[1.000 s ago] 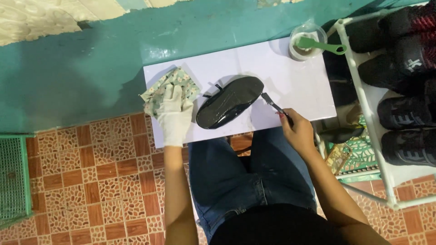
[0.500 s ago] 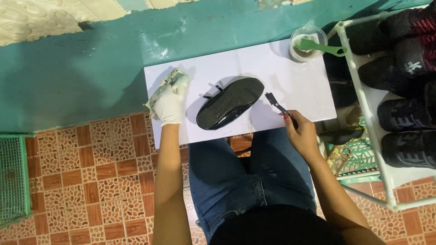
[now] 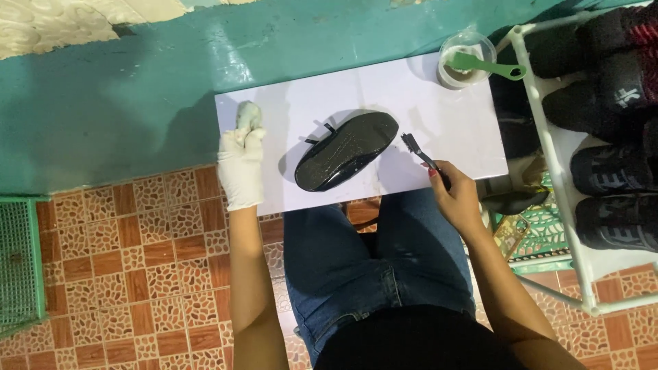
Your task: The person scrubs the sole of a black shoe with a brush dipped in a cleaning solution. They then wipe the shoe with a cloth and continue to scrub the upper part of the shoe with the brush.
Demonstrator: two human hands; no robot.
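Observation:
A black shoe [image 3: 348, 150] lies sole up in the middle of a white board [image 3: 439, 116] across my lap. My left hand [image 3: 241, 164], in a white glove, rests on the board's left end and is closed around a bunched pale cloth [image 3: 247, 115]. My right hand [image 3: 456, 195] is bare and grips a small dark brush [image 3: 418, 151], bristles pointing toward the shoe's right end without touching it.
A clear cup [image 3: 466, 58] with a green spatula [image 3: 490, 66] stands at the board's far right corner. A white rack [image 3: 548, 137] of black shoes stands to the right. A teal step lies beyond the board, a green mesh basket [image 3: 17, 267] at left, patterned tiles below.
The cloth, spread flat under my left hand a second ago, is now bunched up inside it. My right hand with the brush has drawn back slightly from the shoe.

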